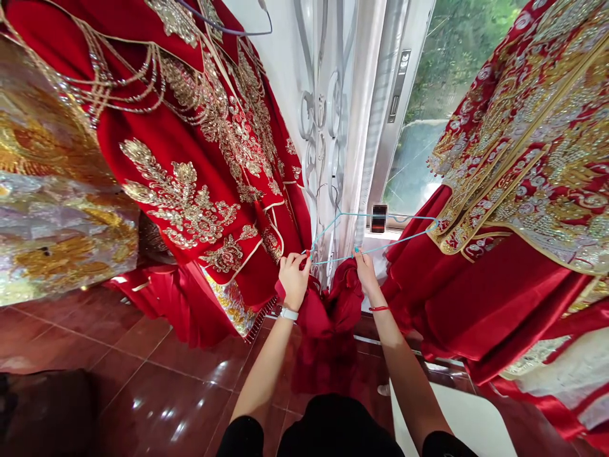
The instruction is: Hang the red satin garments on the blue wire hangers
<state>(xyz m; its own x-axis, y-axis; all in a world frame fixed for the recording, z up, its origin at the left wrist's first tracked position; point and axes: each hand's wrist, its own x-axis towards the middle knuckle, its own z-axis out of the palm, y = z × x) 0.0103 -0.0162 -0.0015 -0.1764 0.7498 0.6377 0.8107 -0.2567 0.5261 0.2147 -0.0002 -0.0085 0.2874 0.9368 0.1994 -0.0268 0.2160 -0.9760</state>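
Observation:
My left hand (294,279), with a white watch at its wrist, is closed in a pinch at the left corner of a thin light-blue clothes hanger (402,239), on the edge of a dark red garment (326,311). My right hand (365,271), a red string bracelet below it, pinches the garment's other upper edge at the hanger's lower bar. Between my hands the cloth sags and hangs down in gathered folds toward the floor. The hanger lies sideways, its right end reaching past my right hand toward an embroidered jacket. What kind of garment it is, I cannot tell.
On the left hangs a red jacket (190,184) with gold beadwork; on the right, a gold-embroidered red outfit (518,146). White scrolled ironwork (320,120) and a window (432,108) stand ahead. A dark phone-like object (379,218) is at the sill. A white stool (451,419) stands lower right.

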